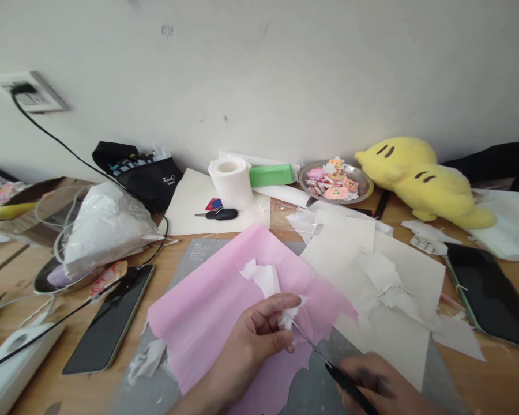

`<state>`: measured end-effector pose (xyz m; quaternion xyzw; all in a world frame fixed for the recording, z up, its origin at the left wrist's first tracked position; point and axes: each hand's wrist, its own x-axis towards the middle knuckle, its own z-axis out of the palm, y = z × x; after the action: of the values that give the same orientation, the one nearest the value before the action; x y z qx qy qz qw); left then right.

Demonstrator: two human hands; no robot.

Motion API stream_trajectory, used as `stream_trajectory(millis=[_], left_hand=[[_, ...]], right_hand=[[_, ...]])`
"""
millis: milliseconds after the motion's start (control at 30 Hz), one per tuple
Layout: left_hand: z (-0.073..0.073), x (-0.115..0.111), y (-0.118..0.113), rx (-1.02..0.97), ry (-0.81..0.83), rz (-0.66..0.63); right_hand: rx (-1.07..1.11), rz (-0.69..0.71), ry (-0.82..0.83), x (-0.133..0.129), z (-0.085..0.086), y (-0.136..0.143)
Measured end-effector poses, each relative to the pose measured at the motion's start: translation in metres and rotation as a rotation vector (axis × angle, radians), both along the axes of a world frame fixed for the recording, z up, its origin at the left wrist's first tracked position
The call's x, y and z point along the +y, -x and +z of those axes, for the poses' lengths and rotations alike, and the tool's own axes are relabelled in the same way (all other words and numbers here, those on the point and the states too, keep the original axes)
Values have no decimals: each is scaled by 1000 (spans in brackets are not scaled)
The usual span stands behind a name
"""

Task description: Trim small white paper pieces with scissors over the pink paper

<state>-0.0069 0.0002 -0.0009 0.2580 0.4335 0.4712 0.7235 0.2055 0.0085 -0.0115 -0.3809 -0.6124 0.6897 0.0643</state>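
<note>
My left hand [259, 331] is closed in a pinch on a small crumpled scrap of white paper [288, 317], held above a sheet of pink paper [207, 311]. At the lower right, my right hand [374, 380] grips a slim tool [328, 363] with a black handle and a thin metal end. The metal end touches or nearly touches the white scrap; whether it is a blade or tweezers I cannot make out. Another torn white piece [263, 278] lies on the pink sheet just beyond my left fingers. The pink sheet has a wavy, uneven lower right edge.
Under the papers lies a grey cutting mat [199, 256]. Phones [112, 323] flank the work area. Behind stand a white paper roll [230, 178], a metal dish [363, 178] of colourful cutouts and a yellow plush toy [432, 184]. A black cable [73, 144] crosses the left side.
</note>
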Motion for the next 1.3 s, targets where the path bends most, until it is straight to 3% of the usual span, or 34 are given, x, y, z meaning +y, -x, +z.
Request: stream_trajectory(millis=[267,533,1300], left_hand=[[-2,0,0,-19,-19,-14],[-6,-1,0,-24,-18,-10],[-3,1,1,14,-24,-7]], right_hand=[[-19,-6,23,-1,2,0],[6,-30,23,-4,-11,-2],[49,-72,74,-7,-21,-8]])
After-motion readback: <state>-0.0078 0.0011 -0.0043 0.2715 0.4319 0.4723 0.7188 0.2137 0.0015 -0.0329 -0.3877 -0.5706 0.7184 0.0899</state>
